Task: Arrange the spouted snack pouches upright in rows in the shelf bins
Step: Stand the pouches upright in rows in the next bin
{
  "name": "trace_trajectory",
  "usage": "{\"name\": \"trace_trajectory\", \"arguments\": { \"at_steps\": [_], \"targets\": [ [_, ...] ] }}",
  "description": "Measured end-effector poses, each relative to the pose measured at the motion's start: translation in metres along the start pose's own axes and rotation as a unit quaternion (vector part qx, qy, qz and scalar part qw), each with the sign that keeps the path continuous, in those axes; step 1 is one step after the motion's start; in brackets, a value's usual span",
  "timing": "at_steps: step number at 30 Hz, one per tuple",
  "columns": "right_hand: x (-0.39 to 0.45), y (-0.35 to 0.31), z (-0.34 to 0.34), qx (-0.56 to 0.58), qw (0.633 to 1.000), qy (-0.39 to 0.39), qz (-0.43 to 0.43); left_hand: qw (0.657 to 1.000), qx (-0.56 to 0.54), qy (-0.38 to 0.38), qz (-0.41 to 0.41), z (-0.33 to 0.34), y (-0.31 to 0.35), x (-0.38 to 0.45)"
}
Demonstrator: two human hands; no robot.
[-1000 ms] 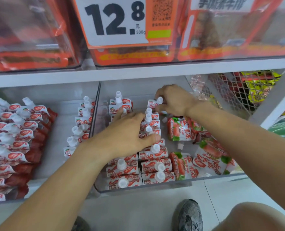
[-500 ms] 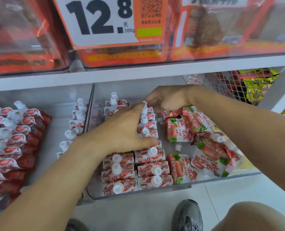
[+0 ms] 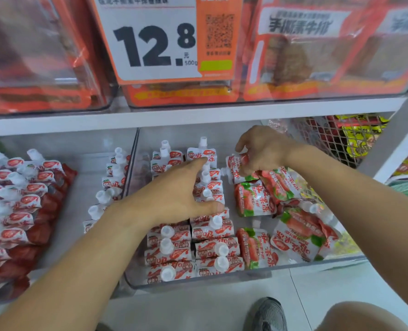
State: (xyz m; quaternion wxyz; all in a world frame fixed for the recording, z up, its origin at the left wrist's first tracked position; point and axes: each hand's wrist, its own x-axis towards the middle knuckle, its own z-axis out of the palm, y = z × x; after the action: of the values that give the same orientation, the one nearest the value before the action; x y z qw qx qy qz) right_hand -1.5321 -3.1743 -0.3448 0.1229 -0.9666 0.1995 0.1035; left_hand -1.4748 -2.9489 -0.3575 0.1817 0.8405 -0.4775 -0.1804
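While right hand (image 3: 261, 151) grips pouch (image 3: 237, 167), left hand (image 3: 176, 194) spans rows (image 3: 210, 237)

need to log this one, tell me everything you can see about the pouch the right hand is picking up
The pouch is a soft, glossy foil-like sachet, white with red print and a green patch at its lower edge. Its white screw-cap spout points left, so it is tilted over on its side rather than upright. The right hand grips its upper part with curled fingers, at the back right of the clear bin. It sits just above the loose pile of pouches lying flat there, beside the upright rows that the left hand rests on.
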Motion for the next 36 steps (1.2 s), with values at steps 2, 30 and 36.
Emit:
{"name": "trace_trajectory", "arguments": {
  "at_steps": [2, 30, 36],
  "targets": [
    [-0.006, 0.001, -0.001, 0.016, 0.999, 0.044, -0.016, 1.0, -0.003, 0.002, 0.005, -0.002, -0.002, 0.001],
    [0.02, -0.024, 0.027, 0.299, 0.935, 0.187, 0.019, 0.998, 0.046, -0.042, 0.031, -0.034, -0.025, 0.085],
    [0.029, -0.027, 0.036, 0.239, 0.967, 0.088, -0.03, 0.998, 0.001, 0.05, 0.031, -0.038, -0.04, 0.071]
  ]
}}
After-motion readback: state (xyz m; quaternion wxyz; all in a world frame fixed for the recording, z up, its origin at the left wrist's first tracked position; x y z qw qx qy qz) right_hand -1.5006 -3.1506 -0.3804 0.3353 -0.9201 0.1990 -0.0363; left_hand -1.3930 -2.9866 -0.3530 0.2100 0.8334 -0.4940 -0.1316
